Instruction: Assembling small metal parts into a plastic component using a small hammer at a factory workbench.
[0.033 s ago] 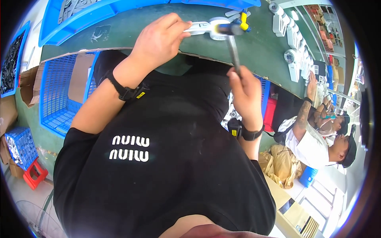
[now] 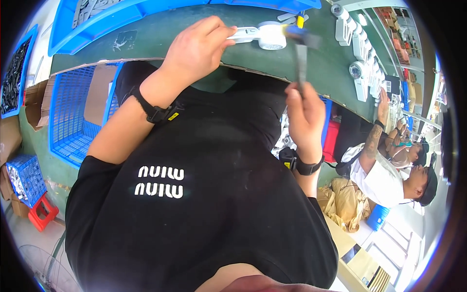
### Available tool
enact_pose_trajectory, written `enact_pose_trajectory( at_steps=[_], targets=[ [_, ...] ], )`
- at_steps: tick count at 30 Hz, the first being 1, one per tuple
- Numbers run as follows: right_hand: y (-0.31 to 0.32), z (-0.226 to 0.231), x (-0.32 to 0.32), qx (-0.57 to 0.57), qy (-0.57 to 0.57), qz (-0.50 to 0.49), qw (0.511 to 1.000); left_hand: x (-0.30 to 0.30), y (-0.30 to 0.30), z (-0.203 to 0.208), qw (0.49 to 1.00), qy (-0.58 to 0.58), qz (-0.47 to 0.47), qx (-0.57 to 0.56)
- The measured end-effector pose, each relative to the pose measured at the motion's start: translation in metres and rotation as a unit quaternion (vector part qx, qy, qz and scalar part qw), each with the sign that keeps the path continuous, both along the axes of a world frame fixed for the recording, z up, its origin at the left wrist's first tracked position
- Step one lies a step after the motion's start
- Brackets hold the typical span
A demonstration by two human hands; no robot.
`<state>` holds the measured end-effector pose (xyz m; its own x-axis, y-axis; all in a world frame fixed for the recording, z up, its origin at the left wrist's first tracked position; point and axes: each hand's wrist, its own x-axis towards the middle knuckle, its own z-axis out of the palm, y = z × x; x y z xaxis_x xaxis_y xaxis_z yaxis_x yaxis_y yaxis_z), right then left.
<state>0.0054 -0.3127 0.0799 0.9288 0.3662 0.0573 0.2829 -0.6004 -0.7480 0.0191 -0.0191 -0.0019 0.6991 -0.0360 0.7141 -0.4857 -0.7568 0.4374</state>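
My left hand [image 2: 197, 48] is closed on the narrow arm of a white fixture [image 2: 272, 36], which has a round drum-shaped head lying on the green bench. In my right hand [image 2: 306, 114] is the handle of a hammer [image 2: 301, 63]. Its dark head is blurred by motion and hangs just right of the fixture's round head, apart from it. Behind the hammer head, a yellow-and-blue object [image 2: 300, 20] is partly hidden, so its kind does not show.
A blue tray [image 2: 146, 12] of grey parts sits along the far edge. Several similar white fixtures [image 2: 357, 73] line the right of the green bench [image 2: 194, 12]. Blue crates [image 2: 73, 121] stand below at left. A co-worker [image 2: 377, 170] in a white shirt works at right.
The hammer head has moved right, off the fixture's round head, which now shows fully. My right hand has shifted slightly right with it. My left hand has stayed in place.
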Motion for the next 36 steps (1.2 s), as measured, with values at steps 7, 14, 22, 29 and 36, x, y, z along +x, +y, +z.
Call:
enact_pose_trajectory(
  at_steps=[7,14,22,29,36],
  targets=[
    [0.017,-0.020,0.021,-0.031,-0.133,0.066,0.988,-0.001,0.000,0.004,0.999,0.015,-0.018,-0.029],
    [0.024,0.006,-0.004,0.293,0.032,0.008,0.956,0.000,0.001,0.002,0.995,0.010,-0.025,-0.094],
    [0.031,-0.004,0.011,0.004,-0.038,0.039,0.999,-0.004,0.001,0.000,0.994,0.051,-0.005,-0.098],
    [0.017,-0.022,0.023,0.149,-0.102,0.061,0.982,-0.001,-0.001,0.001,1.000,0.008,-0.010,0.010],
    [0.021,0.005,0.012,0.328,0.097,-0.022,0.940,0.000,-0.001,0.000,1.000,-0.008,-0.005,0.015]
  ],
)
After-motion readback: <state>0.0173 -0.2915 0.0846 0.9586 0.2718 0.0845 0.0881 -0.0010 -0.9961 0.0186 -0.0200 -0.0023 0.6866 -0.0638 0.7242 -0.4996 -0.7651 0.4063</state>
